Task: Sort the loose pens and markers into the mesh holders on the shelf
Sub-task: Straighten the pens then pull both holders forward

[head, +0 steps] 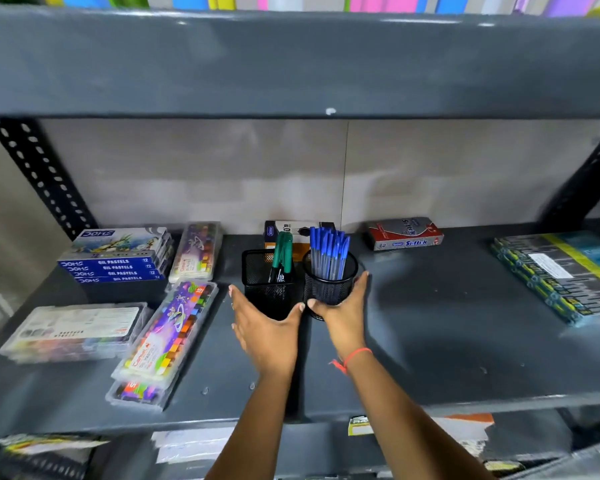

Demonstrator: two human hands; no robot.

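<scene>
Fingers of right hand (343, 303) wrap round mesh holder (329, 284); blue pens (328, 252) stand upright inside, caps up. Left hand (264, 320), fingers spread wide, flanks square mesh holder (267, 282) immediately left, containing green markers (282, 256), slightly tilted.

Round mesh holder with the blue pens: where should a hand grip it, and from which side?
Grip the round holder around its lower mesh wall, coming from the front with thumb and fingers on opposite sides, much as the right hand does now. It stands upright, and the blue pens stick out of the open top, so a top grasp looks blocked. The square holder crowds its left.
</scene>
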